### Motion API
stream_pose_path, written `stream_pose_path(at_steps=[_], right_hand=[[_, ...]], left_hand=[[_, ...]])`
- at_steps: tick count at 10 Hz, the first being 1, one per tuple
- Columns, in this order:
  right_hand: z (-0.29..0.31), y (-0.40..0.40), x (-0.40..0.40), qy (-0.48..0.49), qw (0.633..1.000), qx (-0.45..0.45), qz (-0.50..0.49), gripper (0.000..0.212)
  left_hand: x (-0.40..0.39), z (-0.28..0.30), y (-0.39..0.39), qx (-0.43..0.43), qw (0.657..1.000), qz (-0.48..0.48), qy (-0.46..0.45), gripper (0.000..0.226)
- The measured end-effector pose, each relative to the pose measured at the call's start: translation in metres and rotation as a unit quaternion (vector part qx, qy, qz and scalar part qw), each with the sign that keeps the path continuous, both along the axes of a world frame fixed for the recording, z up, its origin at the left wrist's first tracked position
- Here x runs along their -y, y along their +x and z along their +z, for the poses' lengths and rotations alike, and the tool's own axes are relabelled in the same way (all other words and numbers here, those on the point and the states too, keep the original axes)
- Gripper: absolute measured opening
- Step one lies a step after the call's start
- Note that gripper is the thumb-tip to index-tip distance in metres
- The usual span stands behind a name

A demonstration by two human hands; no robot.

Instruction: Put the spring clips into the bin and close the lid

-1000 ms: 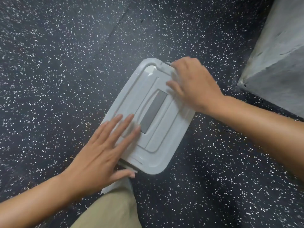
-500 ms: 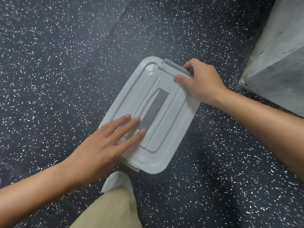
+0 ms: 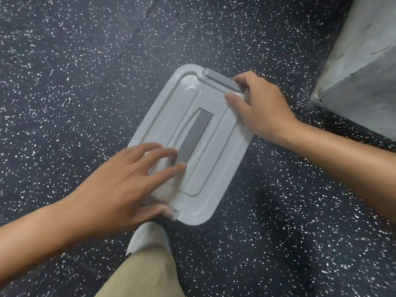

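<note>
A pale grey bin stands on the dark speckled floor with its white lid (image 3: 216, 168) lying flat on top. A darker grey handle strip (image 3: 194, 136) runs down the lid's middle. My right hand (image 3: 259, 106) grips the far grey latch (image 3: 220, 79), fingers over its right end and thumb on the lid. My left hand (image 3: 120, 185) rests spread on the lid's near left part, thumb hooked at the near latch (image 3: 174, 214). The inside of the bin is hidden and no spring clips are visible.
A grey concrete block (image 3: 360, 67) stands at the right, close to the bin's far corner. My knee in tan trousers (image 3: 143, 269) and a white shoe (image 3: 147, 234) sit just in front of the bin. Speckled floor lies all around.
My right hand slid from on top of the lid's far end to its right corner, uncovering the far latch. My left hand shifted slightly, thumb now at the near latch.
</note>
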State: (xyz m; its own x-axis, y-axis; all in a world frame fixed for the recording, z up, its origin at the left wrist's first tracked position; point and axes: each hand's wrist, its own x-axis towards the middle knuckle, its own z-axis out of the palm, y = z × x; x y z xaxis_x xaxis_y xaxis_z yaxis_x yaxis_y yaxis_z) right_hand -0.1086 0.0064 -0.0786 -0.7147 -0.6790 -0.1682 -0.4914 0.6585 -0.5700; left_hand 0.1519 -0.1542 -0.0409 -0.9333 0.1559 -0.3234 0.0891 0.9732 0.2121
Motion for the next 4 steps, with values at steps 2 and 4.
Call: stream_pose_path(at_steps=[2, 4], right_hand=[[-0.004, -0.004, -0.064, 0.042, 0.996, 0.071, 0.013, 0.06], [-0.026, 0.009, -0.164, 0.117, 0.982, 0.145, 0.007, 0.053]], left_hand=[[-0.036, 0.005, -0.033, -0.043, 0.998, 0.035, 0.03, 0.049], [-0.092, -0.009, -0.068, -0.077, 0.989, 0.036, 0.123, 0.046]])
